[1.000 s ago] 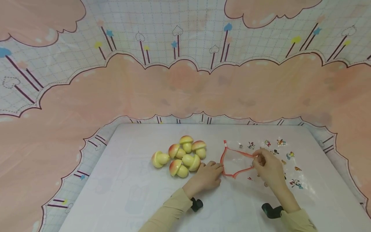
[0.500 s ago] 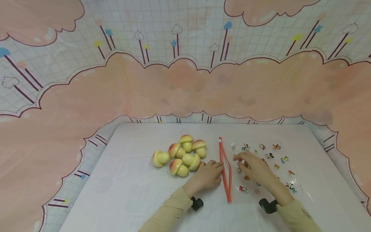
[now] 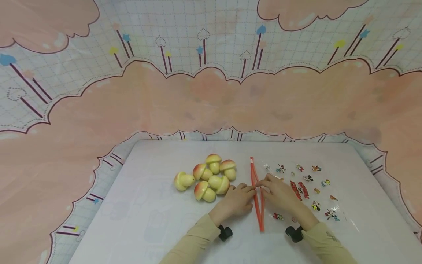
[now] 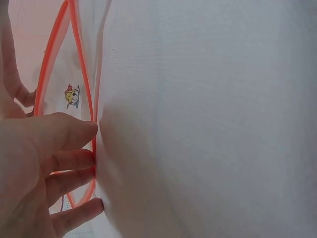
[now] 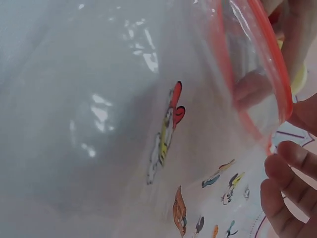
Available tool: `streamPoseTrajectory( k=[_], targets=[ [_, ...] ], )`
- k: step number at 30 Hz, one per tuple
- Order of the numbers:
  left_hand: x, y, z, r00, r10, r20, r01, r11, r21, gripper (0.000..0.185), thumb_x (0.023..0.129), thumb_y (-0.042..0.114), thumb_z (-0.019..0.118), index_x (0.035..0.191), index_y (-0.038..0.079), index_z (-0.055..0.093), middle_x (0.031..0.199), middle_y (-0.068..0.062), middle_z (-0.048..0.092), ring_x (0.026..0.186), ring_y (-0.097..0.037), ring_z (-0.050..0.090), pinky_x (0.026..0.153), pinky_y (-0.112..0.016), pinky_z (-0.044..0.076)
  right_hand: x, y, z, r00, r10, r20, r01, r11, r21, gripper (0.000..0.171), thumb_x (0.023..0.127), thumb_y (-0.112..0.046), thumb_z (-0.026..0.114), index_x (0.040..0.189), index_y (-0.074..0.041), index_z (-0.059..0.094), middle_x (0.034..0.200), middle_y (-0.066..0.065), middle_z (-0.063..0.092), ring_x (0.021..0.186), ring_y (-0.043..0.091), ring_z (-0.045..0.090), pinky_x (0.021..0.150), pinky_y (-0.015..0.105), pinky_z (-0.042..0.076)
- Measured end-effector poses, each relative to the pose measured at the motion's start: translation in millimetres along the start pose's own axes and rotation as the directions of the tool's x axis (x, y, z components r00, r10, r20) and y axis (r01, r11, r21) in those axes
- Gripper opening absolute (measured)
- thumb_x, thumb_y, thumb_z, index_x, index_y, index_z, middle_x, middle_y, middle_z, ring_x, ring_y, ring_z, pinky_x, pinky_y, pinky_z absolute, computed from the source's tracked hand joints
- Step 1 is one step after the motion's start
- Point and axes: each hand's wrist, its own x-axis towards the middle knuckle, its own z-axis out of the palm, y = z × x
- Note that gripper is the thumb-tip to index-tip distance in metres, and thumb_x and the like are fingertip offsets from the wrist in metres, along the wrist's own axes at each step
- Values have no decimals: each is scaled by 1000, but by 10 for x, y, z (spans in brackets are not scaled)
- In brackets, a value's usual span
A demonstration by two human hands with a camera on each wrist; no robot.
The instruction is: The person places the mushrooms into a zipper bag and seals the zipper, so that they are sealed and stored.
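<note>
Item: clear zip bag point(image 3: 296, 190) with an orange zip rim point(image 3: 258, 198), lying flat on the white table point(image 3: 148, 220), near centre-right, its printed cartoon figures scattered across the film toward the right. Handling, by judgement: very light, limp and thin, glossy and likely slippery under dry fingers; it will crease and sag rather than hold a shape, and the only firm part is the rim, so that is the place to take hold, one lip per hand. Nearest, two sleeves enter from the near edge, each wrist carrying a small black camera. Left hand point(image 3: 234, 200): rests palm down on the table just left of the rim, fingers loosely bent, fingertips point(image 4: 74, 158) touching the orange strip at about its middle; whether they nip it or merely press it is hard to tell from the wrist view. Right hand point(image 3: 280, 192): lies on the bag just right of the rim, fingertips brought together at the strip opposite the left hand's, seemingly pinching the lip; the right wrist view shows the rim point(image 5: 257, 74) lifted slightly and the mouth a little parted. Farther left: six toy mushrooms point(image 3: 207, 178), yellow stems with peach caps, clustered just beyond the left hand. Farthest: a pink cloud-patterned backdrop point(image 3: 211, 99).
</note>
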Motion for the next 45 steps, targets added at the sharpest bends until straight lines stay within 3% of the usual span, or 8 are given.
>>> streamPoseTrajectory(
  k=[9,14,22,27,29,33,37,45],
  targets=[
    [-8,-5,8,1000,6,-6,-6,1000,-2,47,93,37,57,138,27,49,146,12,46,134,-14,42,96,-40,42,-6,-19,23,999,6,-46,-11,995,-94,21,85,-26,69,102,-14,64,84,-4,53,63,8,40,49,19,31],
    [-12,-7,9,1000,3,-6,-3,1000,3,48,93,37,57,140,27,48,147,13,45,134,-13,41,98,-40,42,-37,-12,-27,997,6,-73,-12,996,-91,19,81,-12,66,99,-13,61,81,-3,55,62,8,41,50,19,32],
    [-13,-3,-2,1000,1,-8,-1,1000,12,49,93,38,58,140,27,48,147,13,45,134,-13,41,98,-41,42,-93,46,-99,999,7,-47,-12,994,-106,33,80,-1,64,112,-8,69,113,7,61,74,12,52,52,18,34],
    [-11,-1,14,1000,5,-16,-5,1000,8,48,93,37,58,139,28,49,146,13,46,134,-13,41,98,-41,42,-128,81,-145,1000,28,-9,-29,989,-144,41,81,-1,64,122,-3,63,130,14,57,86,20,60,52,19,36],
    [-13,-1,19,1000,5,-17,-5,1000,3,48,92,37,58,139,27,49,146,13,46,134,-13,41,98,-41,41,-144,87,-166,999,45,2,-44,989,-143,44,83,-3,62,127,-2,60,134,15,54,81,18,59,51,20,36],
    [-17,2,15,1000,5,-10,-5,1000,-6,48,93,37,58,139,27,48,147,12,45,135,-14,41,98,-41,41,-185,101,-209,997,81,-6,-82,992,-99,47,85,-4,60,132,-1,55,137,14,51,62,10,49,46,19,34],
    [-15,3,15,1000,1,-3,-1,1000,-11,49,94,38,57,140,27,48,148,13,44,135,-14,40,99,-41,41,-232,124,-251,993,112,-26,-112,994,11,51,85,-2,57,136,-1,50,139,15,47,50,7,35,42,19,31],
    [-10,-4,21,1000,6,-23,-7,999,-51,48,93,33,57,140,28,48,145,12,47,133,-13,42,94,-40,41,-275,228,-319,988,119,-102,-100,979,180,62,80,3,59,140,-2,46,139,17,45,68,11,42,51,19,36]
  ],
)
